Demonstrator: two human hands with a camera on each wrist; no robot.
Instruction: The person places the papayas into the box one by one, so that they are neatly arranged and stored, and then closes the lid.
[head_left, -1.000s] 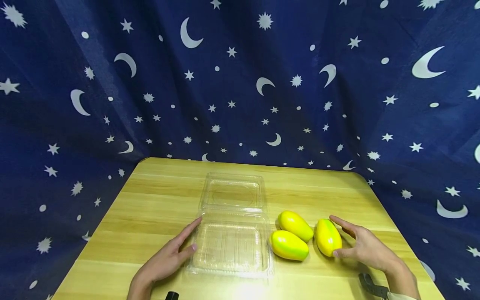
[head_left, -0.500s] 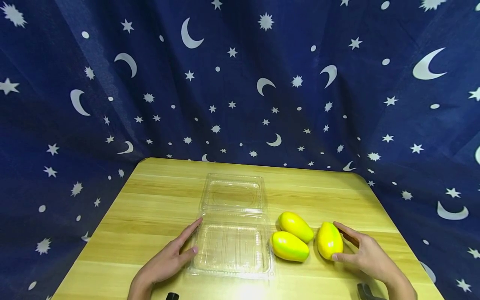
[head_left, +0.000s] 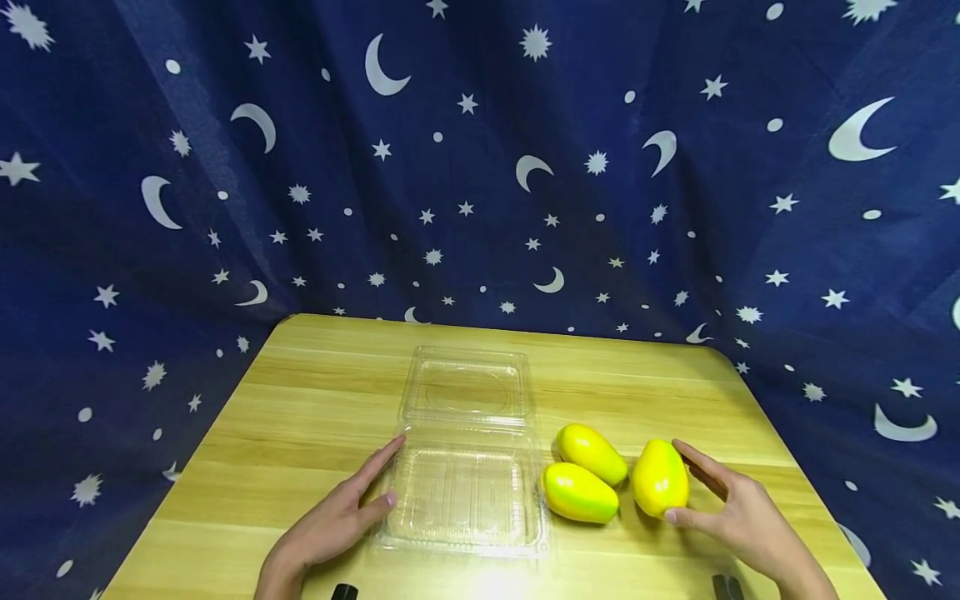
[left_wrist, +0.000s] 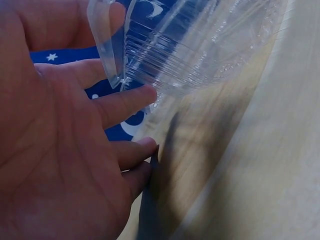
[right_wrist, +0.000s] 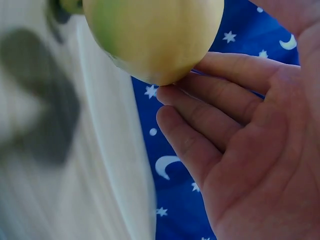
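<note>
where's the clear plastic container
In the head view, the container lies open at lower centre on the table, between the left hand and yellow fruits.

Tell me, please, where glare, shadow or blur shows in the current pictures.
Head view: white glare on the table, just in front of the clear container; left wrist: dim light, a dark shadow on the table beside the left hand; right wrist: the table blurred under a soft shadow, the right hand sharper.

Yellow fruits [head_left: 660, 482] flushed green, clear box [head_left: 465, 547], yellow wood-grained desk [head_left: 322, 392], and navy curtain [head_left: 480, 229] splashed with white moons and stars!
</note>
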